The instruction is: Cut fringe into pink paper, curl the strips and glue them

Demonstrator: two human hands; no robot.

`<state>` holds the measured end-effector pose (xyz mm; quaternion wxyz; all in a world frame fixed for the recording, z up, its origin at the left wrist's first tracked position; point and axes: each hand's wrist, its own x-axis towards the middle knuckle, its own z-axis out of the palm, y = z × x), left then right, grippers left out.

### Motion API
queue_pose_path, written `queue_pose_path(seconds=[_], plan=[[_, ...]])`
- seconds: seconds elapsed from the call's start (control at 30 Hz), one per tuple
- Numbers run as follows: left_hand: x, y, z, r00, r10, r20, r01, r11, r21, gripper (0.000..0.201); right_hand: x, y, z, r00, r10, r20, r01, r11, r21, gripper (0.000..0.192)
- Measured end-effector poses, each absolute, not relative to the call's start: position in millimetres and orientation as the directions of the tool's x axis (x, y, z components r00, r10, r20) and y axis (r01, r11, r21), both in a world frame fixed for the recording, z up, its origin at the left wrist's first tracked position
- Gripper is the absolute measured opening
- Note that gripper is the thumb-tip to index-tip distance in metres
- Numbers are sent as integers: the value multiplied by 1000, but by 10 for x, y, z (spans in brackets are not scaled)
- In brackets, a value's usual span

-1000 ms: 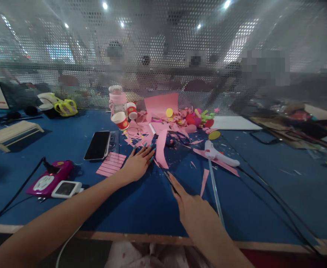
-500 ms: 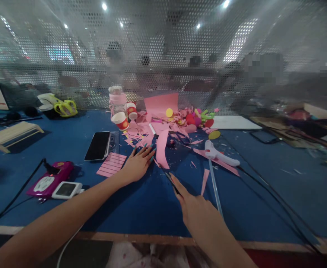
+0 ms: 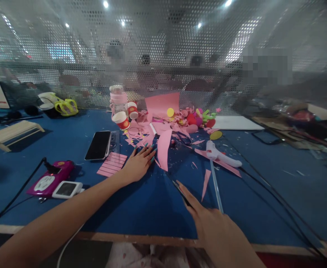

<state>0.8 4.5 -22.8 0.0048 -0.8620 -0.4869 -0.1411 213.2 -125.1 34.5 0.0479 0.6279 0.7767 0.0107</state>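
Left hand lay palm down on the blue table, fingers spread, gripping nothing. Right hand grasped a dark slim tool that pointed forward and left; exact type couldn't be told, possibly a craft knife. The curved pink strip sat front and centre, just beside the left fingertips and beyond the tool's tip; tip and strip looked apart. Whether the left fingers touched the strip couldn't be told.

Judged as trimming paper, the step called for the left fingers to press the strip flat first, since its curl would likely let it slide or buckle. Fingertips were best kept off the blade line, and a light, steady stroke seemed safer than one hard pull. The narrow pink scrap and the glue gun lay to the right, so the right forearm needed some care there.

Containers: front paper cup, red and white, leaned with its mouth toward the camera; pale inside, contents not made out. Rear paper cup stood just behind it, tilted, inside not readable. Clear bottle with a pink band was upright beside them; contents unclear.
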Motion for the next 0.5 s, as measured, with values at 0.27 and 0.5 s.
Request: queue_pose_path(seconds=[0.27,0.5], plan=[[-53,27,-161,509,813,281,813,-562,154,44,2256,-925,673,-136,989,64,973,146,-181,46],[-188,-32,14,651,709,271,738,-675,-6,62,2157,-240,772,-186,972,143,880,229,-416,47]])
